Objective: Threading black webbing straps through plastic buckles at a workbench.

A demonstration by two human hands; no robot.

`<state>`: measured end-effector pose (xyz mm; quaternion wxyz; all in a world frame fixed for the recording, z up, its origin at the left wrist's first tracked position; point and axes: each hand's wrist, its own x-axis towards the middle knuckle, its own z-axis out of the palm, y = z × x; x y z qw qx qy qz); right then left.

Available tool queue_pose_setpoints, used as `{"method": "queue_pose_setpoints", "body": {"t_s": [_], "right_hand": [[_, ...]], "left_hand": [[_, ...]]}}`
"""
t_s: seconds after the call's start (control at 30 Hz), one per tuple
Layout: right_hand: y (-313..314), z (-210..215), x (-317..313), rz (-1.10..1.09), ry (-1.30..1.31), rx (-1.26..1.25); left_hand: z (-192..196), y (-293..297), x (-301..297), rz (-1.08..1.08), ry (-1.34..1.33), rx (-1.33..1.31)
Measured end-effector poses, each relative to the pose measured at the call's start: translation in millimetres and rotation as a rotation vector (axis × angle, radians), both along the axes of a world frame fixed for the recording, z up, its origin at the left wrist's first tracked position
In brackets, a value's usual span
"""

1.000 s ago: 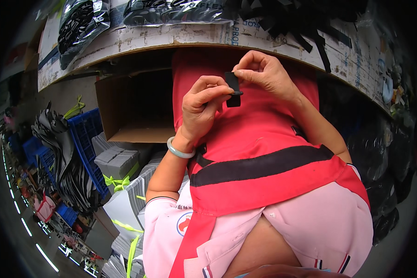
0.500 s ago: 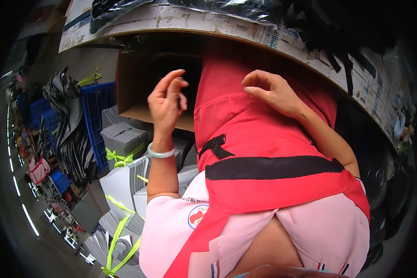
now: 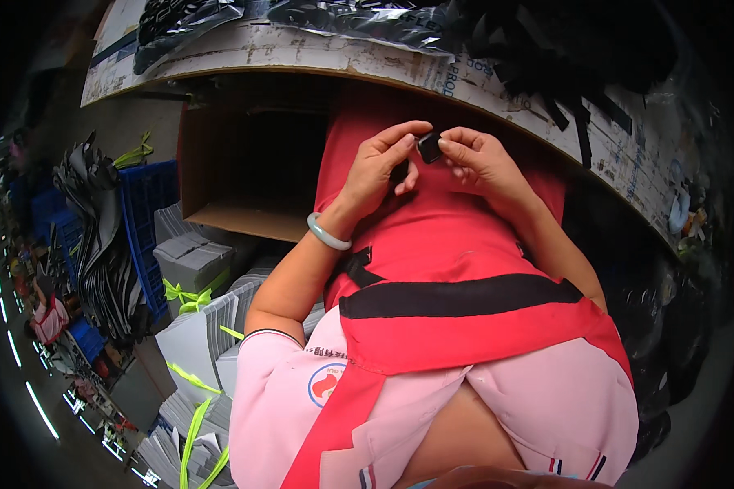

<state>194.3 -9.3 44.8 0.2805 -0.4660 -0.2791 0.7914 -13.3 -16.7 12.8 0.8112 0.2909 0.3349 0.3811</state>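
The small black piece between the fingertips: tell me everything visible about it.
The small black piece looks dark, roughly squarish and slightly glossy, possibly plastic; finer detail is too small to tell. It is held up in front of the red apron, just below the edge of the worn workbench. The right hand pinches it at the right side, and the left hand touches its left side with extended fingers. A second dark bit seems tucked under the left hand's fingers.
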Motion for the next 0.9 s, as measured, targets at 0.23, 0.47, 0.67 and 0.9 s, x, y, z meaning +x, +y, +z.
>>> {"method": "queue_pose_setpoints", "body": {"t_s": [0.23,0.47,0.67,0.9], "right_hand": [[-7,-8,16,0.084,0.146,-0.071],[-3,28,115,-0.341,-1.137,0.904],[31,-1,192,-0.375,-1.588,0.951],[34,25,183,-0.63,-1.125,0.953]], "left_hand": [[11,0,18,0.025,0.336,0.538],[0,2,13,0.014,0.22,-0.015],[-10,7,25,-0.06,0.197,-0.069],[0,1,30,-0.082,0.24,0.034]]}}
